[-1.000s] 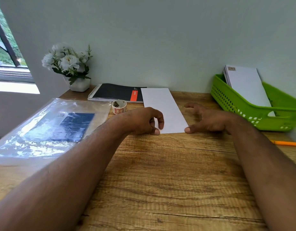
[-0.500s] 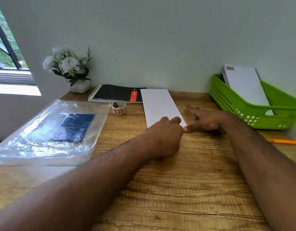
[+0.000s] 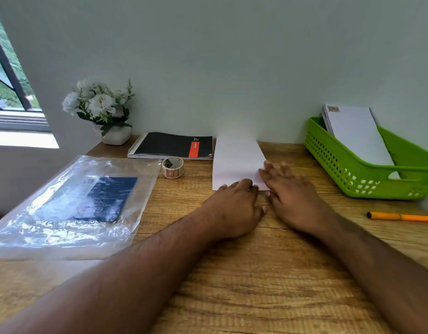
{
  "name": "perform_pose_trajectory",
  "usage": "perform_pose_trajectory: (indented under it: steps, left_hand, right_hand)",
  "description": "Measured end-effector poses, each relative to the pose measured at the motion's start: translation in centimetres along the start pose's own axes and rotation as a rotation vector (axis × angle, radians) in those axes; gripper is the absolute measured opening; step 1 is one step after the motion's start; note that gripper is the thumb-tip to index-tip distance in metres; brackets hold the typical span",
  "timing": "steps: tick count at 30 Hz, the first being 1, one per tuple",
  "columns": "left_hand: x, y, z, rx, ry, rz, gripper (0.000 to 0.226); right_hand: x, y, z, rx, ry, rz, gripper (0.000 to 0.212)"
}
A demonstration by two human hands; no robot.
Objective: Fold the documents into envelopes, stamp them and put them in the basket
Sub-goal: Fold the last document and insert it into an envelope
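Observation:
A narrow white folded document (image 3: 234, 162) lies lengthwise on the wooden desk (image 3: 256, 273), and its far end by the wall looks blurred. My left hand (image 3: 234, 206) lies palm down with its fingertips on the sheet's near edge. My right hand (image 3: 292, 191) rests beside it, fingers spread flat over the near right corner. A small roll of stamps (image 3: 172, 167) stands left of the sheet. At the right a green basket (image 3: 352, 179) holds white stamped envelopes (image 3: 352, 133) leaning on its back wall.
A clear plastic bag (image 3: 63, 213) with a blue pack inside covers the left of the desk. A black spiral notebook (image 3: 172, 145) and a white flower pot (image 3: 104, 114) sit at the back. An orange pen (image 3: 403, 216) lies at the right edge.
My left hand slid right along the sheet's near edge, from its left corner to the middle. My right hand shifted left onto the near right corner. The sheet's far end turned blurry.

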State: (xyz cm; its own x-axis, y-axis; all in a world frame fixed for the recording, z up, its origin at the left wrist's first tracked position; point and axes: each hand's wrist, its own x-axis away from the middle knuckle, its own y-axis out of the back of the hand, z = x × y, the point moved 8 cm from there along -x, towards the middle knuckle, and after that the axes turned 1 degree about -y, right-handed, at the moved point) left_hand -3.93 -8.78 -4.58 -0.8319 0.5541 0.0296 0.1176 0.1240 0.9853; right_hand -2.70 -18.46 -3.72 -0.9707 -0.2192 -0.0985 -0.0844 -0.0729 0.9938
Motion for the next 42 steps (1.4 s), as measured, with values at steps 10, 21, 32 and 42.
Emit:
perform_pose_trajectory:
  steps: [10,21,32,42]
  left_hand:
    - [0.0,-0.6,-0.5,0.042,0.008,0.035,0.056]
    - [1.1,-0.1,-1.3,0.059,0.097,0.057,0.052]
    - [1.7,-0.5,-1.7,-0.145,0.219,0.159,0.056]
    - [2.6,1.0,0.7,-0.373,0.315,0.220,0.062]
  right_hand:
    - [0.8,-0.5,0.6,0.137,0.006,0.160,0.054]
    - [1.8,-0.7,1.2,0.078,-0.008,0.367,0.054]
    - [2.6,0.0,1.9,0.269,-0.008,0.343,0.055]
    - [2.2,-0.1,2.1,0.370,0.045,0.356,0.053]
